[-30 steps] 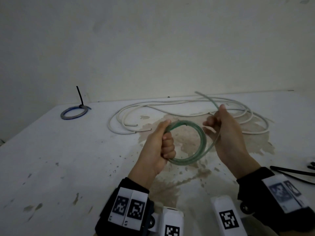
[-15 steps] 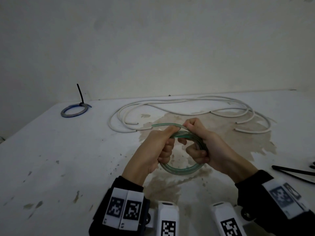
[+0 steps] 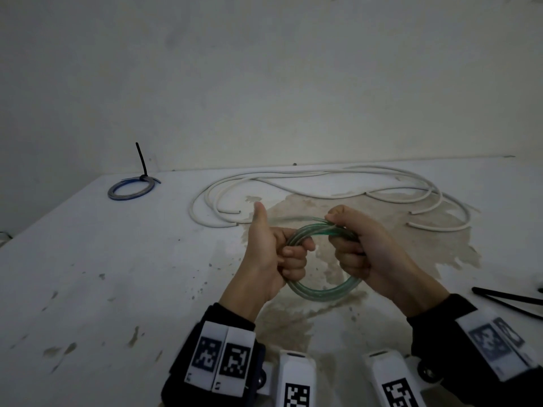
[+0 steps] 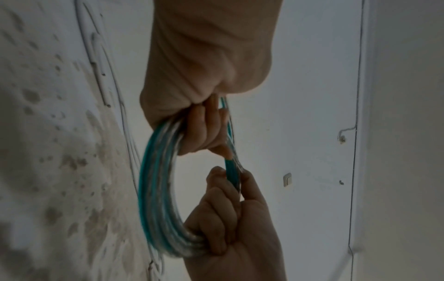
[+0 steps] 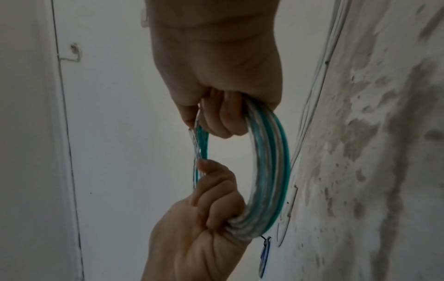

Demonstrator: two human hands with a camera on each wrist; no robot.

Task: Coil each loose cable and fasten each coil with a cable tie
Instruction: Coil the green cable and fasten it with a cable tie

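A translucent green cable is wound into a small coil of several turns, held above the stained table. My left hand grips the coil's left side with curled fingers, thumb pointing up. My right hand grips the coil's upper right side, pinching the strands together at the top. The left wrist view shows the coil between my left hand and my right hand. In the right wrist view, the coil hangs from my right hand, with my left hand below it.
A long loose white cable sprawls across the back of the table. A blue coil fastened with a black tie lies at the back left. Loose black cable ties lie at the right edge. A wall stands behind.
My right hand brought the free green end in from the right onto the coil and now grips the coil's upper right. My left thumb has lifted off the coil.
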